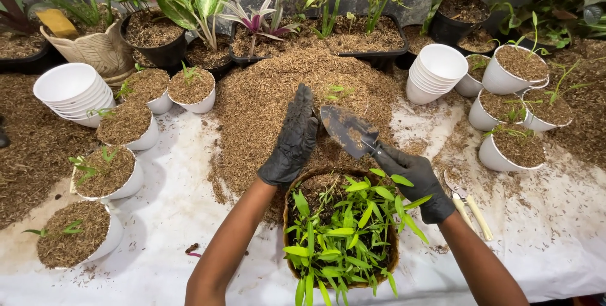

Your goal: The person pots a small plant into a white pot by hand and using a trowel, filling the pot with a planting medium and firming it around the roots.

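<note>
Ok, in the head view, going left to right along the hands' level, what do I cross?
Stack of empty white pots → left hand in a black glove → trowel → right hand gripping its handle → filled white pot with a seedling.

Both forearms run off the bottom edge. The right hand (416, 180) wraps the trowel (347, 130) handle, hiding it. Leaves of the plant (344, 236) cover most of the basket (287, 217) rim and soil, and hang past the bottom edge. The left hand (291, 138) hides the mulch behind it. The scissors (467, 208) are half buried, blades unclear. Pots along the top and sides are cut off.
</note>
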